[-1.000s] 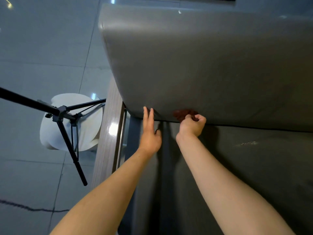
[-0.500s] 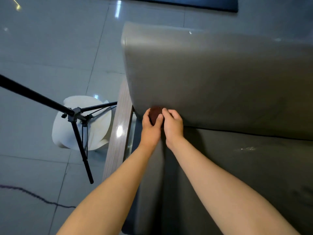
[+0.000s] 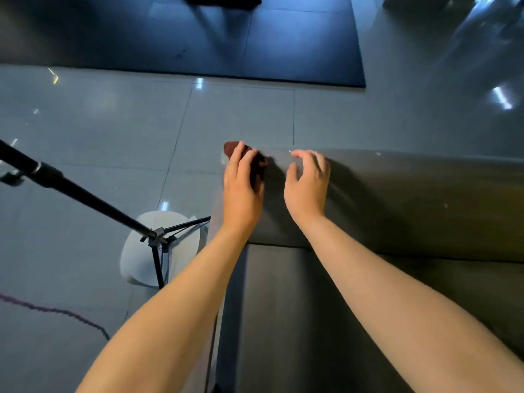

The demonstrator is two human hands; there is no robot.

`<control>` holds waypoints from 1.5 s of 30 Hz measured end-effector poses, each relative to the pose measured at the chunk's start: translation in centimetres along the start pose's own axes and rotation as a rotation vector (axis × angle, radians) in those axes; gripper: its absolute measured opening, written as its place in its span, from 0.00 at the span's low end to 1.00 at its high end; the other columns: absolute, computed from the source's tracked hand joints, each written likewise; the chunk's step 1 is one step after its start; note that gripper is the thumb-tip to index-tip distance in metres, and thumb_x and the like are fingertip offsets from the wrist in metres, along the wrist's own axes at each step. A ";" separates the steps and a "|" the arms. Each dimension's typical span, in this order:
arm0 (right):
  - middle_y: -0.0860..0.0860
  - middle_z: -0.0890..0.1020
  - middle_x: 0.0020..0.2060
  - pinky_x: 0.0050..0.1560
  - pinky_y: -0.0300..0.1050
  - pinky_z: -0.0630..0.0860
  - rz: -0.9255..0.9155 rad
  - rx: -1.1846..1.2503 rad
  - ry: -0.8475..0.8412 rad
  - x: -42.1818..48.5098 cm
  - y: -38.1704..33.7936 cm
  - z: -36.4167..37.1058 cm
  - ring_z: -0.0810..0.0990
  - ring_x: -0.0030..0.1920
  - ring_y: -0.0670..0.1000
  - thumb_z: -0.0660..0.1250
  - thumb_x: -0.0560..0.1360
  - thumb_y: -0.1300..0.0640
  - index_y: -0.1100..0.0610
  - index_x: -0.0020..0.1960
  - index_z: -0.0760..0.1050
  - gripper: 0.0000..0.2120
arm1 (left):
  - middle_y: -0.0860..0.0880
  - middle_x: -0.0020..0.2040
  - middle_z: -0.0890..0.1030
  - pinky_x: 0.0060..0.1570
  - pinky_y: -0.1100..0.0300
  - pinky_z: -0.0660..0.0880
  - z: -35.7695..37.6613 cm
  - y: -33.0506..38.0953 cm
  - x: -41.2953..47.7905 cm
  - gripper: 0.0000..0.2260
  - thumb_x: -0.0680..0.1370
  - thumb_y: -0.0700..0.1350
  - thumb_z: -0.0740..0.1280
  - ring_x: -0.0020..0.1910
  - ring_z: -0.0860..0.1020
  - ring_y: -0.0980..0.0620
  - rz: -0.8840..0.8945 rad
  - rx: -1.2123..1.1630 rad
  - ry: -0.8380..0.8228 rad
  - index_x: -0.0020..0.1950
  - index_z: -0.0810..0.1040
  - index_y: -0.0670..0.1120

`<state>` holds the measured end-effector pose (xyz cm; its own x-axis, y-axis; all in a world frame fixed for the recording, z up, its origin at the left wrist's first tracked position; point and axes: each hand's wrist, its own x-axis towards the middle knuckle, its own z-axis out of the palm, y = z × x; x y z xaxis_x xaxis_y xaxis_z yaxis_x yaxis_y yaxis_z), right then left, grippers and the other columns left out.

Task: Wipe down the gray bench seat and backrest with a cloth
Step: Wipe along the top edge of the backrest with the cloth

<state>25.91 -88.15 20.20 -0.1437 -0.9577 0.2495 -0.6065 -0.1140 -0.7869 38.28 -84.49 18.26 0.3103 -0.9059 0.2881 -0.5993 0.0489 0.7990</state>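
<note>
The left hand [image 3: 241,188] is at the upper left corner of the gray backrest [image 3: 411,199]. Its fingers [image 3: 236,157] are slightly bent over a dark red-brown cloth [image 3: 258,167] and hold it against the backrest. The cloth is bunched. One part of it shows beyond the fingertips at the top edge, and another part shows at the right side of the hand. I cannot see the thumb of this hand, it is hidden by the hand and the cloth.

The right hand [image 3: 307,182] is just beside the left one, to the right of it, and the two hands do not touch. Its fingers are loosely curled and spread a little, and it holds nothing. It is in front of the upper part of the backrest, near the top edge. I cannot tell if the fingertips touch the surface. Both forearms are bare and reach forward over the bench seat [image 3: 312,321], which is below the backrest and looks darker.

To the left of the bench there is a glossy tiled floor [image 3: 99,123]. A black tripod stand [image 3: 154,239] is there, with a long pole that goes to the left edge of the view. Behind its legs stands a white round object [image 3: 141,259]. A dark cable [image 3: 56,312] lies on the floor at the lower left. A dark mat [image 3: 283,38] lies on the floor beyond the bench.
</note>
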 end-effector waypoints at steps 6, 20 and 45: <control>0.55 0.72 0.74 0.77 0.44 0.57 0.072 -0.226 -0.246 3.5 1.3 -1.9 0.64 0.77 0.54 0.56 0.82 0.67 0.60 0.74 0.72 0.21 | 0.44 0.74 0.73 0.77 0.48 0.60 3.2 2.5 3.0 0.28 0.75 0.30 0.64 0.74 0.68 0.43 0.067 0.192 -0.121 0.75 0.71 0.42; 0.55 0.68 0.76 0.76 0.41 0.57 0.079 -0.284 -0.369 3.8 0.0 -3.4 0.61 0.79 0.54 0.59 0.78 0.70 0.60 0.76 0.70 0.27 | 0.47 0.70 0.75 0.59 0.49 0.76 0.1 1.4 4.0 0.19 0.77 0.40 0.69 0.69 0.73 0.45 0.166 0.349 -0.192 0.68 0.77 0.45; 0.56 0.73 0.73 0.72 0.42 0.63 0.133 -0.296 -0.415 4.6 -1.0 -4.1 0.66 0.76 0.54 0.60 0.77 0.72 0.64 0.70 0.74 0.22 | 0.45 0.72 0.73 0.63 0.51 0.71 1.3 3.7 5.4 0.18 0.80 0.36 0.62 0.71 0.69 0.44 -0.038 0.345 -0.234 0.70 0.75 0.42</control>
<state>22.69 -91.37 24.44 0.0511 -0.9898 -0.1333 -0.8074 0.0376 -0.5888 36.76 -89.74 22.01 0.1845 -0.9775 0.1023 -0.8149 -0.0940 0.5719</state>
